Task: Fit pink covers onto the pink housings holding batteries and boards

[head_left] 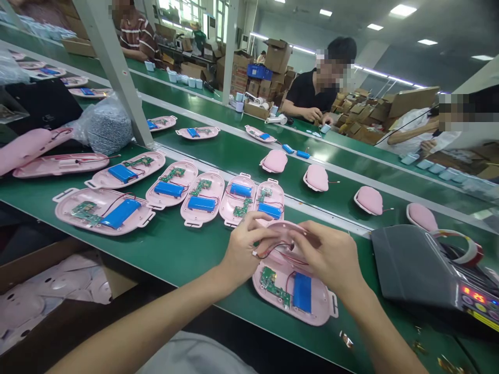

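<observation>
Between my two hands is a pink plastic shell half [286, 228], tilted up, its inner side facing me with thin wires hanging from it. My left hand [244, 249] grips its left edge, and my right hand [331, 254] has thumb and fingers closed on its right side. Just below lies an open pink case half [322, 309] with a green circuit board [273, 285] and a blue battery pack [302, 292]. A small white connector [255, 254] shows by my left fingers. My fingertips behind the shell are partly hidden.
Several open pink halves [202, 195] with boards and batteries line the bench to the left. Closed pink cases [316, 177] sit on the conveyor beyond. A dark tape dispenser [413, 265] stands at right. A box of pink parts [54, 291] is lower left. Co-workers [312, 93] sit opposite.
</observation>
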`<state>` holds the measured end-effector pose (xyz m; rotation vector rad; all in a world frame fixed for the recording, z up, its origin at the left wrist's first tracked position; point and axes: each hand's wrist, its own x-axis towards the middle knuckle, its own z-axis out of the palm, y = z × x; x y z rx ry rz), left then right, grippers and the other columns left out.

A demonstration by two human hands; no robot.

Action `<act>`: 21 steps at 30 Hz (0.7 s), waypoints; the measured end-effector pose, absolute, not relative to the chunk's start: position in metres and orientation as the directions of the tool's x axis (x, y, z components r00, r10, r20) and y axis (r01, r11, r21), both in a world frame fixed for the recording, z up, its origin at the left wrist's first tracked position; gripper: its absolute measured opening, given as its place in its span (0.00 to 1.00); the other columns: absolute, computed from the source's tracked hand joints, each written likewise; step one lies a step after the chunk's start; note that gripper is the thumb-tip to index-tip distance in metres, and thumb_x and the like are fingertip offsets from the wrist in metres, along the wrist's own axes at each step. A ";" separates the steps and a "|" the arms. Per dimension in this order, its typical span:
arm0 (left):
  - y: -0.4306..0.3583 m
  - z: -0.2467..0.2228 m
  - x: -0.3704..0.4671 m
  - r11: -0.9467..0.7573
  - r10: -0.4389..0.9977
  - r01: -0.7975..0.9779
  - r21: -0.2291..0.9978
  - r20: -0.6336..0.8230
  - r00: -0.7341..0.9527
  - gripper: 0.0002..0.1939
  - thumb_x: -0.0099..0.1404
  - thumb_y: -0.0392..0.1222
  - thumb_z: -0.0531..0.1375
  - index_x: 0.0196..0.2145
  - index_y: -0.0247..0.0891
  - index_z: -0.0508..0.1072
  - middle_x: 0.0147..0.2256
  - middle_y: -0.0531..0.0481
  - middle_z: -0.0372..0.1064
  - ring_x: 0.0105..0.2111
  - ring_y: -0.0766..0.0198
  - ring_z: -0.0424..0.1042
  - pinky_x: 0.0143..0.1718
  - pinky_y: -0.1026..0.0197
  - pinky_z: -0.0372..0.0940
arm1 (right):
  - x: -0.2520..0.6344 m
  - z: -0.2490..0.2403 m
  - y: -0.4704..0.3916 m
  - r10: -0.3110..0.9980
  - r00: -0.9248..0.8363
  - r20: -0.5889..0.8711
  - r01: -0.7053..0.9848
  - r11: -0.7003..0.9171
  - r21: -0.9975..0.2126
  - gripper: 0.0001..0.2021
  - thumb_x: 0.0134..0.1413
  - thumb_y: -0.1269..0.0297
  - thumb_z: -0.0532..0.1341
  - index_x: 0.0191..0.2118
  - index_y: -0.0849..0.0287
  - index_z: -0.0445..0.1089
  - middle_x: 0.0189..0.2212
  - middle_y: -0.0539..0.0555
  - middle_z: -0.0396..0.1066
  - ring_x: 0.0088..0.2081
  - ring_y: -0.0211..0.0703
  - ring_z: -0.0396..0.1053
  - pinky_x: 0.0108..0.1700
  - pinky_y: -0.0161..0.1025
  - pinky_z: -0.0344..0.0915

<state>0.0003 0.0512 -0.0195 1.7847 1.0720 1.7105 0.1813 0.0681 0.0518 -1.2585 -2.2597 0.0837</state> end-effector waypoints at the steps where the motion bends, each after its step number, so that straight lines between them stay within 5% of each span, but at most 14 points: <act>1: 0.051 -0.020 0.002 -0.552 0.817 0.163 0.818 0.569 -0.089 0.04 0.66 0.37 0.63 0.38 0.41 0.79 0.45 0.46 0.70 0.33 0.66 0.73 0.32 0.62 0.72 | 0.180 0.052 0.068 0.819 -0.386 0.425 0.778 0.537 -0.328 0.16 0.65 0.55 0.55 0.33 0.56 0.75 0.24 0.48 0.70 0.24 0.33 0.65 0.27 0.32 0.53; 7: 0.048 -0.016 0.005 -0.228 0.973 -0.098 0.969 0.222 -0.070 0.16 0.59 0.40 0.68 0.43 0.39 0.68 0.37 0.51 0.73 0.28 0.67 0.73 0.25 0.68 0.68 | 0.175 0.046 0.075 0.839 -0.371 0.397 0.831 0.491 -0.260 0.17 0.59 0.49 0.58 0.30 0.57 0.73 0.24 0.50 0.71 0.27 0.39 0.67 0.29 0.35 0.52; 21: 0.051 -0.013 0.000 -0.087 0.995 -0.056 0.995 0.084 -0.049 0.18 0.55 0.45 0.67 0.39 0.40 0.64 0.28 0.56 0.69 0.24 0.65 0.73 0.21 0.67 0.66 | 0.157 0.054 0.070 0.887 -0.385 0.254 0.899 0.423 -0.113 0.11 0.53 0.59 0.62 0.27 0.59 0.64 0.25 0.50 0.69 0.29 0.40 0.66 0.30 0.37 0.46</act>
